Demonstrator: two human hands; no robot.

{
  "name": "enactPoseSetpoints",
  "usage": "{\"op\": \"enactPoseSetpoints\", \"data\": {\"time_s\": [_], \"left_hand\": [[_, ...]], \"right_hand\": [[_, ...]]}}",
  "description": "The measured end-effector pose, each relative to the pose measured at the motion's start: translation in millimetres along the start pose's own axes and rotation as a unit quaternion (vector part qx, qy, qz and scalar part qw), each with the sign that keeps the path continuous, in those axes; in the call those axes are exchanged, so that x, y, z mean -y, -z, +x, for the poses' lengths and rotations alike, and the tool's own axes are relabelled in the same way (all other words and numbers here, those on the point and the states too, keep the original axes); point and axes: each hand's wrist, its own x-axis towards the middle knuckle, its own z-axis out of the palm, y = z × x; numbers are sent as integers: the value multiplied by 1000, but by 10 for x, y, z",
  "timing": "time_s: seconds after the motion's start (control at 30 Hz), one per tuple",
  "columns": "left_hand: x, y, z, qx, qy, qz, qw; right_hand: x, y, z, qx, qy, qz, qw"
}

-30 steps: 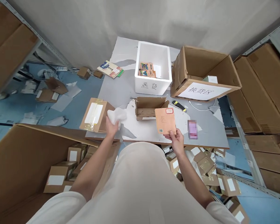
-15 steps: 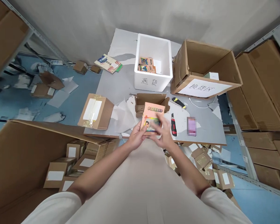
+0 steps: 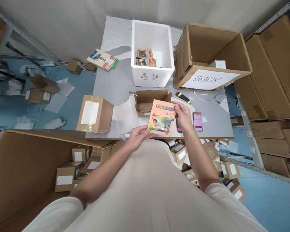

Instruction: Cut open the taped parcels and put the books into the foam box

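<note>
A pink-orange book (image 3: 161, 118) with a colourful framed picture on its cover is held up between my two hands. My left hand (image 3: 138, 137) pinches its lower left corner. My right hand (image 3: 183, 116) grips the upper right edge, thumb on the cover. Just behind the book sits an opened small cardboard box (image 3: 148, 98) on the table. A red and black utility knife (image 3: 178, 127) lies partly hidden behind my right hand, and a yellow and black cutter (image 3: 183, 97) lies farther back.
A white foam box (image 3: 151, 76) with similar books inside stands at the back, beside a large labelled carton (image 3: 207, 79). A taped parcel (image 3: 96, 114), a phone (image 3: 197, 121) and several books (image 3: 102, 59) lie on the table (image 3: 120, 80). More parcels (image 3: 65, 177) fill a carton at left.
My right hand has moved from in front of the cover to the book's upper right edge. The book is now tilted, with its cover in full view. The camera view has shifted slightly.
</note>
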Motion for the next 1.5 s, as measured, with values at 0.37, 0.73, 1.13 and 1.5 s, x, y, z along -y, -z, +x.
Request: {"op": "enactPoseSetpoints", "data": {"time_s": [0.37,0.73,1.13,1.5], "left_hand": [[2,-213,110,-19,5,-10,1000],[67,-585,253,-14,13,-37,999],[190,-871,344,12,13,-33,999],[117,-904,406,-106,-74,-30,991]], "right_hand": [[-41,231,172,38,-19,88,995],[-34,526,342,108,-3,100,989],[47,594,631,322,-42,143,935],[116,659,902,229,-26,22,973]]}}
